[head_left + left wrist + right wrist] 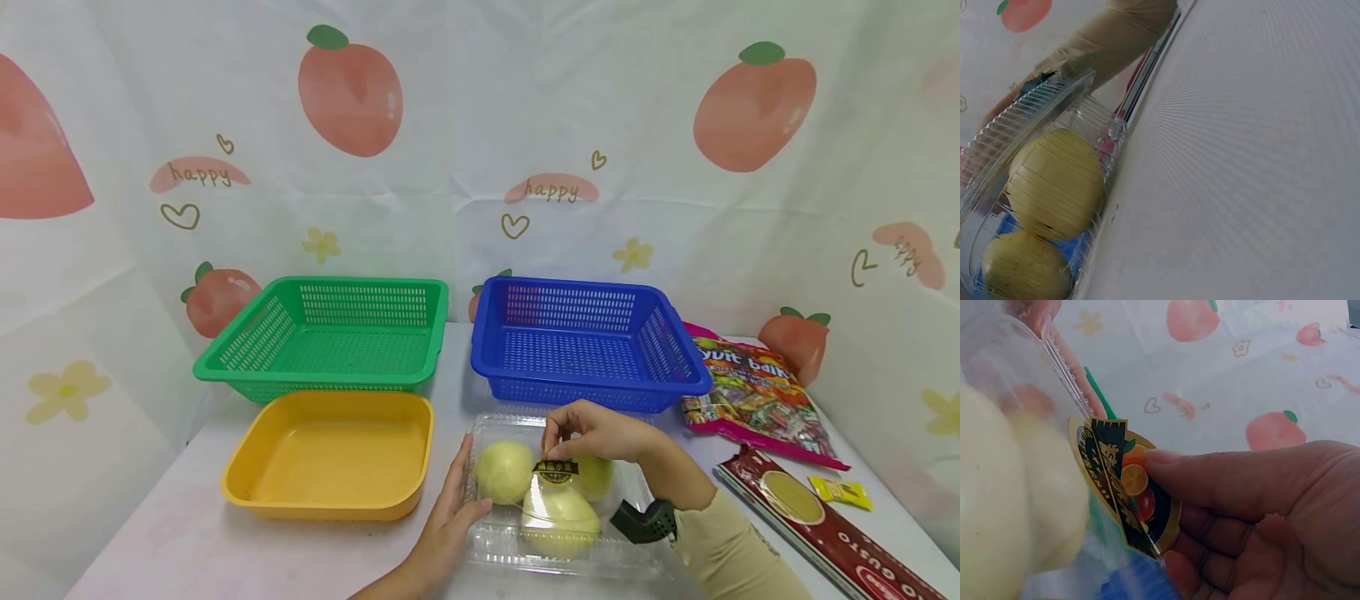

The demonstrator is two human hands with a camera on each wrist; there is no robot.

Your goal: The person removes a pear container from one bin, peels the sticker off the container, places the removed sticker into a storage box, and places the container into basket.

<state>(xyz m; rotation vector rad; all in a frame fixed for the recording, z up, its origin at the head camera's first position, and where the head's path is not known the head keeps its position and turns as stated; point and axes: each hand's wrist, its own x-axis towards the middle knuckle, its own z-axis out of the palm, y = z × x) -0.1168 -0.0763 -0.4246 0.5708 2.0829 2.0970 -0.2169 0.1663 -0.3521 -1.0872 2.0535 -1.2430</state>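
Note:
A clear plastic fruit box (495, 546) with a ribbed rim stands at the front middle of the table. Inside lie three round, pale yellow-green fruits (561, 521); two of them (1057, 184) show through its wall in the left wrist view. My left hand (447, 521) holds the box's left side, thumb over the lid's edge and fingers along the wall. Above the lid, my right hand (592, 432) pinches a black and gold label (555, 470) between thumb and fingers. Up close, this label (1138, 487) stands bent, with printed fruit on the pinched half.
Behind the box is a blue basket (592, 382), with a green basket (315, 382) to its left. A yellow basin (330, 507) sits at front left. On the right lie a candy bag (757, 392), a dark red spaghetti pack (832, 533) and a small yellow packet (840, 492).

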